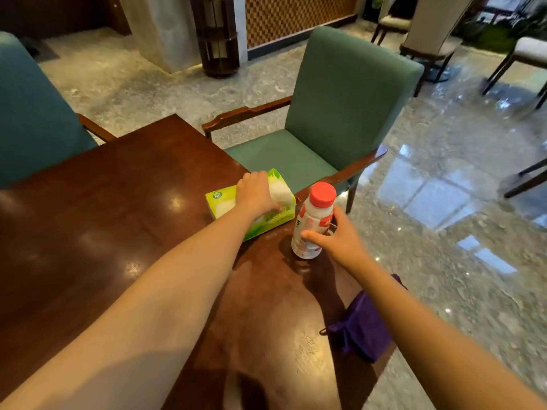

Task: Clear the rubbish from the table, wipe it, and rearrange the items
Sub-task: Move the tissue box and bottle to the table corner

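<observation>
Far left there's a teal upholstered chair (32,119) pushed up against the dark, glossy wooden table (103,232), which takes up most of the lower left and reflects a few ceiling lights.

Moving right, the left arm stretches across the tabletop, and the left hand (256,192) sits on top of a soft green-and-white tissue pack (220,202). Its fingers are curled over the far side and its thumb is down the near side, so it's got a grip on it. The tissue pack lies flat near the table's far right corner.

Just beside that is a white plastic bottle (312,217) with a red screw cap (323,194), standing on the table close to the right edge. The right hand (337,238) is wrapped round its lower half, with the thumb across the front and the fingers behind. So the two hands are apart, each clamped on its own thing.

Behind the pack and bottle is a green padded armchair with wooden armrests (349,93), tucked in at the table's corner.

Nearer the camera, a crumpled purple cloth (362,332) lies at the right edge of the table, partly under the right forearm.

Right of all that is shiny grey marble floor (444,276), with a few pale chairs (429,28) way at the back.
</observation>
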Demonstrator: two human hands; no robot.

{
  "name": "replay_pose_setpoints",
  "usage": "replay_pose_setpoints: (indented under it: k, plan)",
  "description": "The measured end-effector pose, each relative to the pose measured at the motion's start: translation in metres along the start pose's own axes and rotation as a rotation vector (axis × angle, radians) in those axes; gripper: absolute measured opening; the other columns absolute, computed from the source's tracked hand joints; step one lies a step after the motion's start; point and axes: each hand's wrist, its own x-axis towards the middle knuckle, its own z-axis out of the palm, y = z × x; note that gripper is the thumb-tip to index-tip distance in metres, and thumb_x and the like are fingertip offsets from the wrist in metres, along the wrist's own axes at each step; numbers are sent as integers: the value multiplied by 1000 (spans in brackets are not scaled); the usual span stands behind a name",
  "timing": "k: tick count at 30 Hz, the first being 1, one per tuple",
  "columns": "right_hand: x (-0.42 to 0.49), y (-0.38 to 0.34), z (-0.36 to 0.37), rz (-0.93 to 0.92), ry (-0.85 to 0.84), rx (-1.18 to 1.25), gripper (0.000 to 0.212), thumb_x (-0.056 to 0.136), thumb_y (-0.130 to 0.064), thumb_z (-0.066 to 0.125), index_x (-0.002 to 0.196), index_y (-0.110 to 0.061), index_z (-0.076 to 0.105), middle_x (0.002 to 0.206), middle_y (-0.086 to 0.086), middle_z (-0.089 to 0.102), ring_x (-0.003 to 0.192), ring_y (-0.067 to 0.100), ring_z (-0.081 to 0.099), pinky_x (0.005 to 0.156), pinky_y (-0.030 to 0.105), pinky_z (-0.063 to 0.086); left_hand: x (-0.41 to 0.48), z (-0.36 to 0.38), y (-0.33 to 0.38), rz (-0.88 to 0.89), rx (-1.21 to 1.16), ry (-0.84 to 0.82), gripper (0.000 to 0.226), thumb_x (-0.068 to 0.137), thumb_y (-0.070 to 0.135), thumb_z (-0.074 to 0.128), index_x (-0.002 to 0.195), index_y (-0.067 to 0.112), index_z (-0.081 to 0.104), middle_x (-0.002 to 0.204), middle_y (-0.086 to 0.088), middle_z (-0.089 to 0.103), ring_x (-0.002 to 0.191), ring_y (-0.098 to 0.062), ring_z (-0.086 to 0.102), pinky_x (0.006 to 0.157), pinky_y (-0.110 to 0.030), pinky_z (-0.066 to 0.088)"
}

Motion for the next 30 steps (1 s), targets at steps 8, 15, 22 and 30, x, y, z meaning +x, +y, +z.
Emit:
replay_pose_setpoints:
  k: [8,15,22,30]
  plan:
    - [-5,-3,0,14,-29,8,64,77,-19,74,131,-12,41,121,-2,54,110,14,54,95,28,45,-9,-6,-19,112,77,-153,120,63,69,66,148,7,7,157,-15,14,144,-32,17,118,-46,14]
    - [-8,-1,-6,-11,25,-147,86,65,-52,77,135,-21,39,135,3,48,125,20,48,103,38,46,-55,-13,-38,107,91,-194,103,78,66,53,150,16,-2,160,-7,-6,147,-28,-4,119,-49,2]
    - [-21,-16,-15,126,-75,-394,119,47,-72,72,141,-14,30,145,10,40,132,31,41,106,53,40,-111,-46,-49,63,115,-364,87,85,60,48,150,23,3,160,-4,-5,147,-33,-6,116,-56,4]
    - [-79,-90,15,316,-428,-803,126,54,-78,67,148,-13,15,152,10,30,138,31,34,112,43,33,-205,-101,-95,32,160,-566,76,90,57,43,149,19,15,158,-7,19,145,-30,18,118,-45,20]
